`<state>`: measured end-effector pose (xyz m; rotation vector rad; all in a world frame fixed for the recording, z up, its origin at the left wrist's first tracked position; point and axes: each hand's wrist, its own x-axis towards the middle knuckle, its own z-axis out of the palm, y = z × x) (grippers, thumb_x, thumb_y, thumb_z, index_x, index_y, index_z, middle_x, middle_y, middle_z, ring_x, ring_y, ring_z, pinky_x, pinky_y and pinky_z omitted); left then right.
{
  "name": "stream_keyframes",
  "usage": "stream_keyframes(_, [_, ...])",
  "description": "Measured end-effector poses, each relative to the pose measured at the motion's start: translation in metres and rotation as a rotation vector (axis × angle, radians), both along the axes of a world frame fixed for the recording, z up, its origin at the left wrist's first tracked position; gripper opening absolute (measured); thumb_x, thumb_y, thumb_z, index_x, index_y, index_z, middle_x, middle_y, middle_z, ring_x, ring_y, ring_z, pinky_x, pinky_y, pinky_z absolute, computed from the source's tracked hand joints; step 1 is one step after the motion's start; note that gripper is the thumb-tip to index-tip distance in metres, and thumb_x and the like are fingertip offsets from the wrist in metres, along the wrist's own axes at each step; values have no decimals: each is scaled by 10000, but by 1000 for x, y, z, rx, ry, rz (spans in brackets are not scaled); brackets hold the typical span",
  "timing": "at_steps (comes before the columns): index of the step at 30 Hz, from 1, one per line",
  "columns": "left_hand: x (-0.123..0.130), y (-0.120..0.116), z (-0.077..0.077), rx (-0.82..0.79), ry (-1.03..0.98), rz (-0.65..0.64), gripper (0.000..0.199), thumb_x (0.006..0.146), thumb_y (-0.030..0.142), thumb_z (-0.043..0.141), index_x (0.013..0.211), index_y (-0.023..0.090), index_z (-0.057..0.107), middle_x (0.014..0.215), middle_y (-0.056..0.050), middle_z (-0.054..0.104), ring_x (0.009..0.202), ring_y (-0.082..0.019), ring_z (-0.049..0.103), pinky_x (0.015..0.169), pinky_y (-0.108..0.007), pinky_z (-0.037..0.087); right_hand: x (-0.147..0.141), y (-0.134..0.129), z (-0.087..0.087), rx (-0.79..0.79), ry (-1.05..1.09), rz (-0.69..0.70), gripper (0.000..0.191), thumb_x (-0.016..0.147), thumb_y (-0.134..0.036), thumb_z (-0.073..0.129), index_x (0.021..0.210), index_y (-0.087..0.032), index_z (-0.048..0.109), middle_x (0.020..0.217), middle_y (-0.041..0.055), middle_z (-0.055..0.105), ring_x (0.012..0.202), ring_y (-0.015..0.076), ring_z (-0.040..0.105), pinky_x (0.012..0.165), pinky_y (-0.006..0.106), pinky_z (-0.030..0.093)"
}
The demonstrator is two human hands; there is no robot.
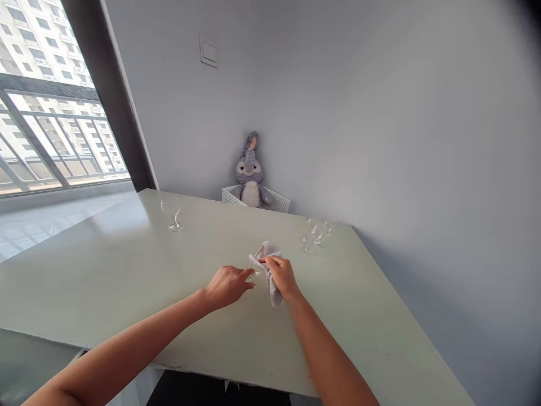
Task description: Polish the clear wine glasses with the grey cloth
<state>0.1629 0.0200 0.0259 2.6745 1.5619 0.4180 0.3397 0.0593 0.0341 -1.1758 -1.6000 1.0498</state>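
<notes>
Near the middle of the table, my left hand [231,283] pinches a small clear stemmed glass [257,277] between thumb and fingers. My right hand [282,275] is closed on a pale grey-white cloth [270,248], part of which hangs down below the fingers. The cloth is against the right end of the glass and covers some of it, so its bowl is mostly hidden. The glass appears tilted on its side just above the tabletop.
One stemmed glass [172,214] stands upright at the back left of the pale table [190,256]. Several clear glasses [316,232] cluster at the back right by the wall. Behind the table's far edge, a plush rabbit [250,175] sits in a white perforated basket [276,202].
</notes>
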Motion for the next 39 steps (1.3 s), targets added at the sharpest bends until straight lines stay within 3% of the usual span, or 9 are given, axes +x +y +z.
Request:
stream_keyframes(5, [14, 10, -4, -47, -121, 99, 424, 861, 396, 391, 1252, 235, 420, 665, -20, 627, 585, -165, 565, 541, -234, 329, 2, 13, -9, -343, 560, -168, 237, 686, -365, 553, 747, -153, 638, 595, 16, 600, 583, 164, 588, 504, 241, 432])
stream_keyframes(9, [29, 18, 2, -95, -262, 218, 431, 848, 388, 409, 1252, 237, 431, 678, -18, 619, 612, -164, 562, 564, -232, 342, -5, 8, -5, -374, 923, -246, 302, 712, -460, 541, 794, -173, 588, 688, 21, 621, 666, 185, 616, 571, 286, 486])
stream_keyframes(13, [47, 25, 5, -117, -406, 271, 481, 829, 271, 410, 1304, 222, 358, 768, -29, 611, 634, -162, 553, 576, -238, 368, -16, -7, -2, -362, 1032, -116, 434, 774, -553, 445, 953, -182, 581, 949, 57, 640, 922, 204, 589, 735, 324, 485])
stream_keyframes(17, [63, 27, 9, 62, -529, 228, 487, 789, 246, 459, 1272, 240, 398, 1081, -86, 530, 893, -198, 535, 760, -309, 414, -25, -18, -9, -302, 865, 19, 374, 789, -506, 480, 1009, -219, 577, 1052, 33, 613, 1003, 187, 541, 774, 295, 454])
stream_keyframes(20, [64, 27, 11, 95, -639, 147, 519, 737, 178, 499, 1249, 237, 438, 1296, -101, 399, 1153, -257, 392, 951, -424, 306, -23, -14, -16, -314, 769, 80, 324, 778, -460, 514, 1004, -234, 571, 931, 22, 633, 858, 178, 579, 685, 284, 452])
stream_keyframes(26, [37, 38, 21, -725, -1326, -42, 493, 710, 264, 569, 1192, 190, 497, 1179, -89, 560, 1106, -262, 480, 920, -381, 370, -11, 1, -19, -326, 512, 3, 324, 705, -499, 572, 814, -194, 572, 617, -25, 540, 542, 124, 482, 501, 240, 357])
stream_keyframes(29, [29, 39, 24, -879, -1543, -55, 576, 729, 355, 610, 1245, 187, 415, 1126, -118, 593, 1055, -242, 529, 918, -379, 365, -9, -2, -15, -252, 296, 101, 367, 704, -521, 565, 784, -163, 577, 583, -28, 508, 518, 110, 438, 492, 233, 317])
stream_keyframes(33, [33, 33, 20, -843, -1574, 55, 647, 686, 385, 667, 1228, 184, 374, 1050, -130, 621, 851, -217, 612, 817, -379, 419, -10, -10, -11, -84, -11, 151, 328, 763, -480, 510, 885, -188, 595, 687, -3, 575, 594, 132, 487, 526, 233, 328])
stream_keyframes(39, [37, 27, 18, -726, -1642, 209, 535, 679, 354, 687, 1118, 179, 437, 1050, -107, 627, 979, -191, 576, 896, -329, 398, -2, -5, -13, 154, -203, -107, 281, 758, -486, 512, 750, -217, 593, 599, -19, 555, 537, 136, 434, 532, 242, 306])
